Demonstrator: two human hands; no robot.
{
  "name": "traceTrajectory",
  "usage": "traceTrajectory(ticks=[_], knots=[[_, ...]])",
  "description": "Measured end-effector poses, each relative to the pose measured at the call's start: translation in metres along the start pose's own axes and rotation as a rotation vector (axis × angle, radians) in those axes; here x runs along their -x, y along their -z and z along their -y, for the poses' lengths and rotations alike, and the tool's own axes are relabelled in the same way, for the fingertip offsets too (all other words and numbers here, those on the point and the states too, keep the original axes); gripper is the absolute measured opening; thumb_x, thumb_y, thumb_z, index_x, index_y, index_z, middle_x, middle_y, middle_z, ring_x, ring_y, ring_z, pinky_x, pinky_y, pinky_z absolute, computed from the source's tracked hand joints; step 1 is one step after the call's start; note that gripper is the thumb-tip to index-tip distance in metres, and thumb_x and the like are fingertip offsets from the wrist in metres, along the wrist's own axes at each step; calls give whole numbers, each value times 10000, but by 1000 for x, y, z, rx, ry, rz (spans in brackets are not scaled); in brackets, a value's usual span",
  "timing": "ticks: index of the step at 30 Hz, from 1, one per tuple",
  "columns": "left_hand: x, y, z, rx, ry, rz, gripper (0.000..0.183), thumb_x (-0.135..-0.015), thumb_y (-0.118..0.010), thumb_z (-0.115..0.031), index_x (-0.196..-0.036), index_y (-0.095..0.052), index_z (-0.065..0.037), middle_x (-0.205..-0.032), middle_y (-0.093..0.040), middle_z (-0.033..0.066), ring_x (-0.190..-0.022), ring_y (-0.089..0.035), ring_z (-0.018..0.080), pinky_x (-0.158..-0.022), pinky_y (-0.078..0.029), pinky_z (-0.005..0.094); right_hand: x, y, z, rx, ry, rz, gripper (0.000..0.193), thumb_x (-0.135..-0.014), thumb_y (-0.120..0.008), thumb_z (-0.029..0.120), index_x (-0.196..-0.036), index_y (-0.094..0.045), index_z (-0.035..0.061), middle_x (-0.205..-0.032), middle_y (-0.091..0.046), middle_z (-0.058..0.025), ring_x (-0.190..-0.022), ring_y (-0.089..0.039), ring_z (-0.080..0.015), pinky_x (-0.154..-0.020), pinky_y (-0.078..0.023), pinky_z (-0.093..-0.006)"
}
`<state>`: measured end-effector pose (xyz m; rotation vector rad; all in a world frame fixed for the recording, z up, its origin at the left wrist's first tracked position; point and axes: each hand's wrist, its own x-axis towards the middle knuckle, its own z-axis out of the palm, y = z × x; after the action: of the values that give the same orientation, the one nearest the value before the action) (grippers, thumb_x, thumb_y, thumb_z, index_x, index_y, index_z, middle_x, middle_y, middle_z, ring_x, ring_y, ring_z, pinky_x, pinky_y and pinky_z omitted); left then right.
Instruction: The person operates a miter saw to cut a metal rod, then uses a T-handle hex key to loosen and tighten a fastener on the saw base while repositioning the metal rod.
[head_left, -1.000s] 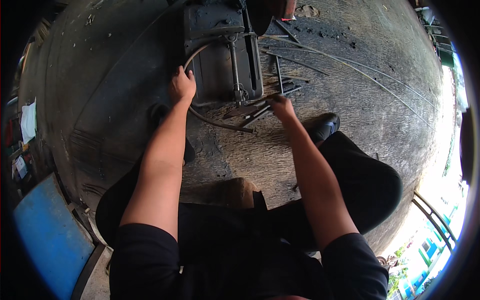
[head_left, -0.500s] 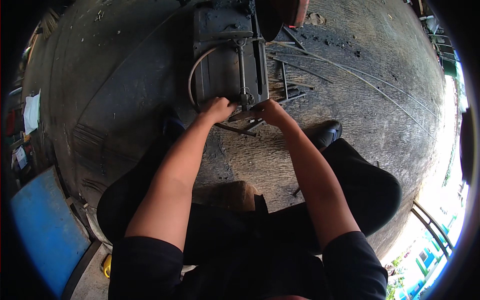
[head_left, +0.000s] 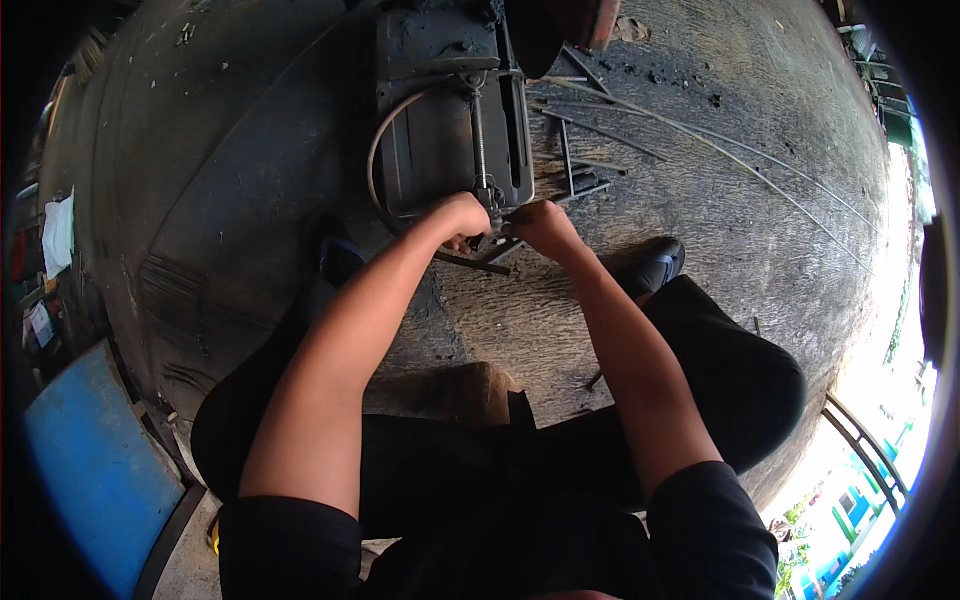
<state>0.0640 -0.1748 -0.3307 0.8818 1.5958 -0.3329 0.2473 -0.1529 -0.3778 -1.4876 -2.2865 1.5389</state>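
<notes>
A dark metal machine base (head_left: 430, 150) with a long clamp screw (head_left: 479, 140) stands on the floor in front of me. At its near edge my left hand (head_left: 462, 217) curls its fingers beside the screw's near end; what they grip is hidden beneath the hand. My right hand (head_left: 545, 228) is just right of it, thumb and fingers pinched together at the front corner of the base. Something small and dark lies between its fingertips, too hidden to name. A curved rod or hose (head_left: 373, 165) loops along the base's left side.
A red-edged round part (head_left: 603, 25) rises at the machine's far right. Thin metal rods (head_left: 745, 168) and a small bar frame (head_left: 567, 160) lie on the worn floor to the right. A wooden block (head_left: 485, 392) sits between my legs, and a blue panel (head_left: 95, 470) stands at left.
My left hand has shifted right, over to the screw's near end. The flat piece seen between my hands earlier no longer shows. My right hand has barely moved.
</notes>
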Motion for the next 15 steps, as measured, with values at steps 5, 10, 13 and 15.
traceTrajectory(ticks=[5,10,13,15], knots=[[4,9,-12,267,84,108,184,-803,-549,-149,-752,-584,24,-694,-592,142,-596,-653,246,-480,-491,402,-10,11,22,-490,0,365,381,-665,-749,272,-918,-698,-8,-822,-697,-114,-755,-648,-150,-699,-503,-300],[15,9,-28,561,42,40,210,-744,-490,-117,-794,-629,32,-775,-634,153,-641,-634,245,-540,-473,419,-12,4,56,-277,-100,332,401,-628,-781,361,-867,-718,44,-740,-686,-77,-645,-621,-131,-600,-481,-304],[22,25,-47,128,-138,-167,318,-776,-495,-104,-971,-627,110,-972,-650,250,-836,-672,343,-679,-530,437,-29,2,44,-159,-161,375,433,-637,-774,373,-954,-699,88,-849,-693,-72,-757,-632,-163,-692,-495,-311],[33,38,-45,11,-136,-124,301,-767,-508,-81,-961,-627,117,-978,-643,265,-850,-672,345,-689,-535,428,-29,6,41,51,-50,417,423,-639,-775,345,-962,-697,83,-867,-696,-82,-780,-641,-178,-712,-497,-318]])
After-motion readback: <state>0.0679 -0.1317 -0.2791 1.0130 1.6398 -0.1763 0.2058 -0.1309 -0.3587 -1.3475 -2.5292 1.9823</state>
